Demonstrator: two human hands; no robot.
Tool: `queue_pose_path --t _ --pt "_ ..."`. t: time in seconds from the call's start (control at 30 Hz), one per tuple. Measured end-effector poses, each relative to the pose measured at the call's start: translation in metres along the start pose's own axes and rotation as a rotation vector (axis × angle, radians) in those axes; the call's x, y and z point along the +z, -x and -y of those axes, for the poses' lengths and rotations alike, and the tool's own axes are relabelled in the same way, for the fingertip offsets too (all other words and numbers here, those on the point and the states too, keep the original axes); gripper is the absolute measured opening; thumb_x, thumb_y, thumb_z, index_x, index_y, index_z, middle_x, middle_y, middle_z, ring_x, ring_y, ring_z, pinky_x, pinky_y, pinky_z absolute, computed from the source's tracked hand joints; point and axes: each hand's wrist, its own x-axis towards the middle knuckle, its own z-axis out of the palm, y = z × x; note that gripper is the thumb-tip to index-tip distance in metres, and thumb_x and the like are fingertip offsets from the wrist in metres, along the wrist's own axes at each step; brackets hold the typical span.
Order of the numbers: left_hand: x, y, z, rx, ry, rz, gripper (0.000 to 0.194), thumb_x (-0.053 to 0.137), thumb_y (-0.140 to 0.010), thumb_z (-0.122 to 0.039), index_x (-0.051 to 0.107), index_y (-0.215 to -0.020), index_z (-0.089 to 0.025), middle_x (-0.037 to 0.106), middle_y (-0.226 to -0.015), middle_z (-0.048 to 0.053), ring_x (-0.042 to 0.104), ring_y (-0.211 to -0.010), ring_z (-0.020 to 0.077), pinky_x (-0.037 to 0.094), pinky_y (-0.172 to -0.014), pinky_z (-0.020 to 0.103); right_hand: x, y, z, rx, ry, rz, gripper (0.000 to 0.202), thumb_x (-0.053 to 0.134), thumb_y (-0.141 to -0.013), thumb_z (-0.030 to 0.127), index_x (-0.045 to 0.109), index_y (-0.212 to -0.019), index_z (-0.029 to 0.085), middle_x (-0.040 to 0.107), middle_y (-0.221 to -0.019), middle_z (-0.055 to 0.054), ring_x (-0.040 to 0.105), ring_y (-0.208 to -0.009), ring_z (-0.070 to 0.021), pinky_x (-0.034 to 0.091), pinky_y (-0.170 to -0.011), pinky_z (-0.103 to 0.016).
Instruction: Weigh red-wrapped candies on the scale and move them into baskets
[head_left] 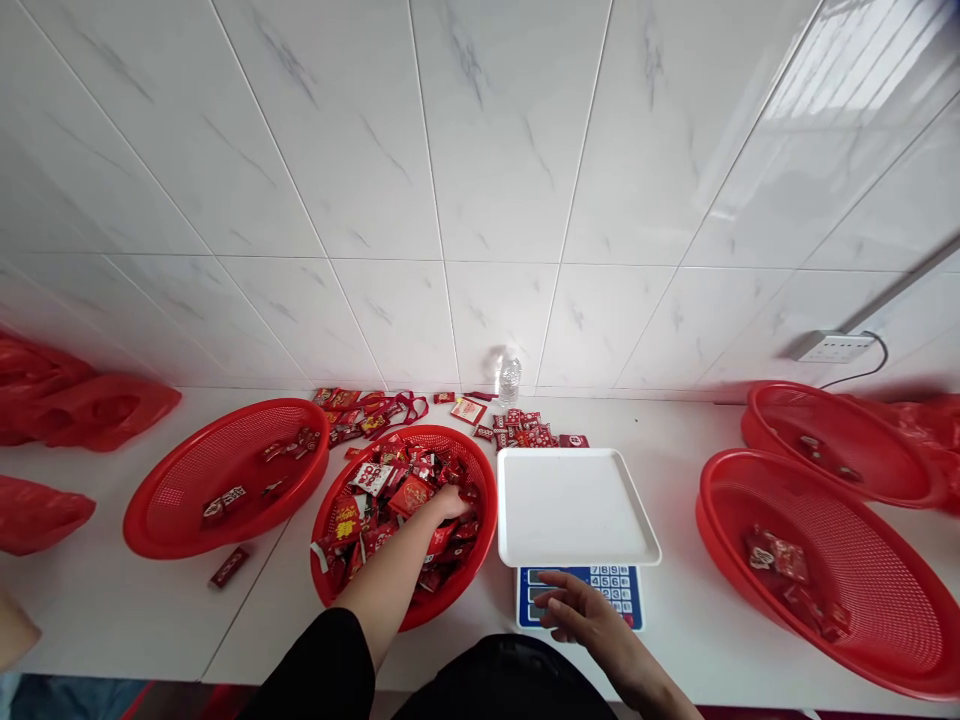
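Note:
My left hand (450,503) reaches down among the red packets (412,494) that fill the middle red basket (487,480); its fingertips are hidden among them. Over the blue keypad of a scale (630,598), my right hand (574,607) hovers with its fingers apart and holds nothing. The scale's white tray (574,505) is bare, just right of the middle basket.
Another red basket (172,500) with a few packets lies left, a small dark red packet (229,567) below it. Two baskets (892,580) (900,450) stand right. Loose packets (525,430) and a clear bottle (510,378) lie along the wall. A person's arm (13,630) shows far left.

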Motion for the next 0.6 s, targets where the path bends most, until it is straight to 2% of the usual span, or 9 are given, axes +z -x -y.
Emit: queue_pose_path --t 0.13,0.27,0.4,0.5,0.6 --pt "-0.004 0.005 0.001 -0.003 -0.031 0.018 0.039 0.075 -0.053 -0.025 0.061 -0.089 -0.016 0.069 -0.094 0.009 0.064 -0.088 0.0282 0.048 -0.074 0.032 0.003 -0.003 0.002 0.001 -0.001 0.011 0.056 0.065 -0.072 0.054 0.057 -0.114 0.019 0.064 -0.103 -0.009 0.061 -0.091 -0.0217 0.045 -0.078 -0.034" --pt "-0.007 0.018 0.002 0.031 -0.015 0.0 0.034 0.068 -0.063 -0.025 0.058 -0.094 -0.016 0.069 -0.088 0.004 0.063 -0.083 0.0225 0.048 -0.071 0.028 0.005 -0.005 0.005 -0.007 -0.002 0.011 0.056 0.065 -0.072 0.054 0.057 -0.114 0.019 0.064 -0.102 -0.008 0.061 -0.09 -0.0215 0.045 -0.077 -0.034" --pt "-0.019 0.035 0.003 0.071 0.041 -0.086 0.04 0.06 -0.073 -0.024 0.053 -0.112 -0.018 0.063 -0.113 0.007 0.06 -0.099 0.0201 0.046 -0.081 0.026 0.004 -0.004 0.004 -0.005 0.0 0.023 0.053 0.064 -0.074 0.052 0.057 -0.114 0.019 0.064 -0.102 -0.008 0.061 -0.09 -0.0208 0.045 -0.078 -0.033" --pt "-0.034 0.055 0.0 0.093 0.182 -0.173 0.043 0.059 -0.076 -0.027 0.052 -0.117 -0.019 0.055 -0.128 0.009 0.053 -0.114 0.0214 0.041 -0.091 0.026 0.003 -0.005 0.002 0.006 0.002 0.028 0.053 0.065 -0.073 0.052 0.057 -0.114 0.018 0.064 -0.101 -0.008 0.061 -0.088 -0.0198 0.045 -0.077 -0.033" --pt "-0.044 0.083 -0.013 0.046 0.496 -0.103 0.049 0.065 -0.074 -0.037 0.053 -0.119 -0.022 0.055 -0.127 0.008 0.053 -0.114 0.0232 0.044 -0.089 0.029 0.007 -0.008 0.003 0.018 0.018 0.033 0.055 0.065 -0.072 0.054 0.057 -0.113 0.018 0.064 -0.101 -0.008 0.061 -0.088 -0.0207 0.045 -0.077 -0.033"
